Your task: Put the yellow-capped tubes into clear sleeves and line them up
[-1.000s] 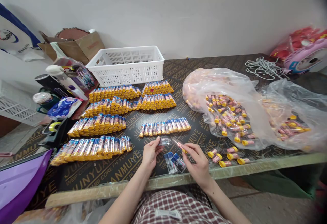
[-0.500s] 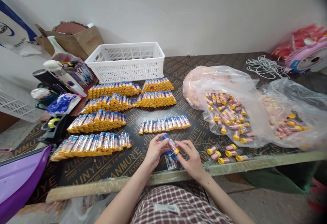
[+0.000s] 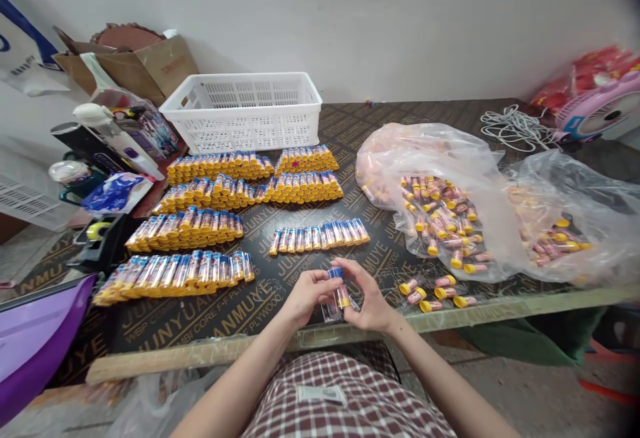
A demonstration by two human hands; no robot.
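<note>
The tube (image 3: 342,297) is between the two hands, just in from the near edge of the surface (image 3: 200,321), about midway along it. It is tilted, blue cap uppermost and yellow end toward the near edge. The left hand (image 3: 306,297) has its fingers clamped on the tube's side, below the cap. The right hand (image 3: 367,297) curls around the other side, its fingers closed on the tube, one fingertip by the cap and the thumb by the yellow end. Beneath the hands lies some clear plastic (image 3: 331,313), mostly hidden.

Beyond the hands, toward the far edge, a single row (image 3: 320,235) of capped tubes lies side by side, yellow ends toward the near edge. Toward the left edge are stacks (image 3: 175,275) of similar tubes, several layers deep, reaching back to a white crate (image 3: 245,125) near the far edge. A tape dispenser (image 3: 100,241) stands at the left edge.

To the right of the right hand, a few loose tubes (image 3: 431,305) lie near the near edge. Behind them, two clear bags (image 3: 435,148) spill more yellow-ended tubes. A cord (image 3: 515,126) and a pink fan (image 3: 595,115) are at the far right corner.
</note>
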